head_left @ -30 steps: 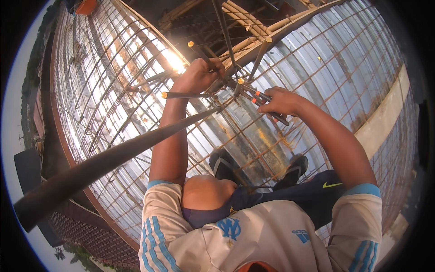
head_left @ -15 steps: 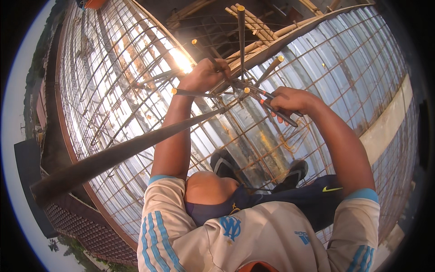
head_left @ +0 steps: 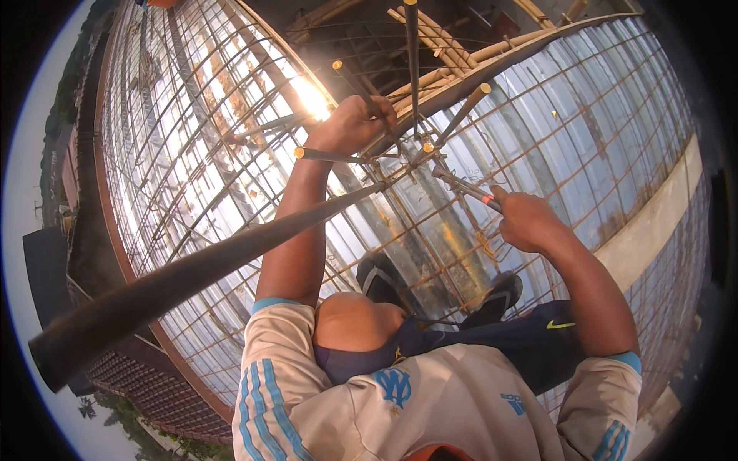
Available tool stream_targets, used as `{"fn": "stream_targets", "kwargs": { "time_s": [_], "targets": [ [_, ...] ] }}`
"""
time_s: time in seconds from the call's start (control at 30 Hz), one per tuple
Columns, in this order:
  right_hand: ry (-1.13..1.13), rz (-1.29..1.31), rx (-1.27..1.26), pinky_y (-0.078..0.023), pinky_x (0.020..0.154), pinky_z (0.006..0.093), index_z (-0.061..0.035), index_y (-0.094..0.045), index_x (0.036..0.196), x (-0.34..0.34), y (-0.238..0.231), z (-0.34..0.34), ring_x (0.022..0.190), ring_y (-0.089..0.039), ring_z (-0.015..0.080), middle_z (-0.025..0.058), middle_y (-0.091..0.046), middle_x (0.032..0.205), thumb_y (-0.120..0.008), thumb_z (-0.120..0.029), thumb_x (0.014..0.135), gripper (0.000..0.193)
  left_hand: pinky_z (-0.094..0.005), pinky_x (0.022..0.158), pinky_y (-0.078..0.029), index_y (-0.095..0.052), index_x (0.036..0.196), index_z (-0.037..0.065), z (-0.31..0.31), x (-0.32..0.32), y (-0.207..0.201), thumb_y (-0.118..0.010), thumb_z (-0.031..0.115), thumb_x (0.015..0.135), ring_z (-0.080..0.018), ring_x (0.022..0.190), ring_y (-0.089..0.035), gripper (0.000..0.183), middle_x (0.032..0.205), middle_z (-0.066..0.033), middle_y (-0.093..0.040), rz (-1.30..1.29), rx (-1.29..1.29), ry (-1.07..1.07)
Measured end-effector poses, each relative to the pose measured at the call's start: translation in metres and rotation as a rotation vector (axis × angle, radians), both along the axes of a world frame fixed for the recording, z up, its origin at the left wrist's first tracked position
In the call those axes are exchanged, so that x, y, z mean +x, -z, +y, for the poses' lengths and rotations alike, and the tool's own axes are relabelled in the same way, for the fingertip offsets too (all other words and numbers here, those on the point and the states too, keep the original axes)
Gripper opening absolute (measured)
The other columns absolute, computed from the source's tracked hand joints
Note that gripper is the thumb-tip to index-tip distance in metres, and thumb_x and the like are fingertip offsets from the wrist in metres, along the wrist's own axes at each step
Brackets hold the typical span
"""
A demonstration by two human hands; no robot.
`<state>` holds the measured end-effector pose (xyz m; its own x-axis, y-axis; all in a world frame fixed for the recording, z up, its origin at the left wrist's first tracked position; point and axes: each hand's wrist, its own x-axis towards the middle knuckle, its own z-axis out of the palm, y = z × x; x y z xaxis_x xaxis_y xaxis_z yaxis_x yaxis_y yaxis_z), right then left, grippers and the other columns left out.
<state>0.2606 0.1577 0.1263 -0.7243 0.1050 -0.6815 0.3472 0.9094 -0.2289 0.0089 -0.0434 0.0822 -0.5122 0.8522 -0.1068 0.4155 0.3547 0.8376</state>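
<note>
My left hand [head_left: 350, 125] is closed round a dark upright steel rebar [head_left: 354, 82] whose tip is yellow. My right hand [head_left: 530, 221] grips the handles of a pair of pincers [head_left: 467, 189], dark with orange marks. The pincers' head points up and left, apart from the cluster of bars. Around my hands stand several more rebars with yellow tips, one upright bar [head_left: 413, 65] and one leaning right [head_left: 463, 115] among them. A long thick bar [head_left: 207, 259] reaches from the cluster toward the lower left. A loose loop of tie wire [head_left: 484, 243] hangs on the mesh below the pincers.
Rebar mesh [head_left: 573, 146] lies over shiny corrugated metal sheets [head_left: 530, 127]. Beyond the sheet edge is a dark opening with bamboo poles [head_left: 438, 42]. A pale board [head_left: 653, 219] lies at the right. My shoes [head_left: 496, 298] are on the decking, and a tiled roof [head_left: 154, 396] shows lower left.
My right hand has drawn the pincers down and right, away from the bar cluster, and its grip on the handles has turned. My left hand keeps its hold on the rebar.
</note>
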Motion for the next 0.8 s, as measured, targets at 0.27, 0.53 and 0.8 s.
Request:
{"fn": "stream_targets", "kwargs": {
  "time_s": [0.27,0.53,0.8],
  "targets": [
    [0.222,-0.262,-0.267,-0.047,0.082,0.0490,0.0000,-0.056,0.118,0.056,0.036,0.045,0.096,-0.061,0.0441,0.0291,-0.064,0.095,-0.047,-0.003,0.073,0.046,-0.0333,0.087,-0.047,-0.067,0.101,0.003,0.000,-0.002,0.001,-0.057,0.007,0.087,-0.0204,0.094,-0.062,0.018,0.094,-0.0085,-0.067,-0.178,0.000,0.026],
    [0.137,-0.254,-0.200,-0.051,0.067,0.0435,0.0008,-0.058,0.110,0.065,0.091,0.087,0.075,-0.066,0.0336,0.0232,-0.064,0.088,-0.049,-0.007,0.075,0.037,-0.0361,0.097,-0.046,-0.061,0.118,-0.001,-0.030,-0.007,0.003,-0.063,0.030,0.092,-0.0242,0.107,-0.060,0.041,0.110,-0.0140,-0.064,-0.512,0.235,-0.286],
    [0.431,-0.340,-0.586,-0.053,0.052,0.0310,0.0013,-0.060,0.108,0.041,0.036,0.098,0.057,-0.063,0.0171,0.0100,-0.064,0.083,-0.052,-0.011,0.075,0.036,-0.0323,0.085,-0.050,-0.061,0.121,0.005,-0.096,0.081,0.038,-0.065,0.036,0.088,-0.0165,0.096,-0.059,0.045,0.104,-0.0090,-0.065,-0.629,-0.531,0.043]
  ]
}}
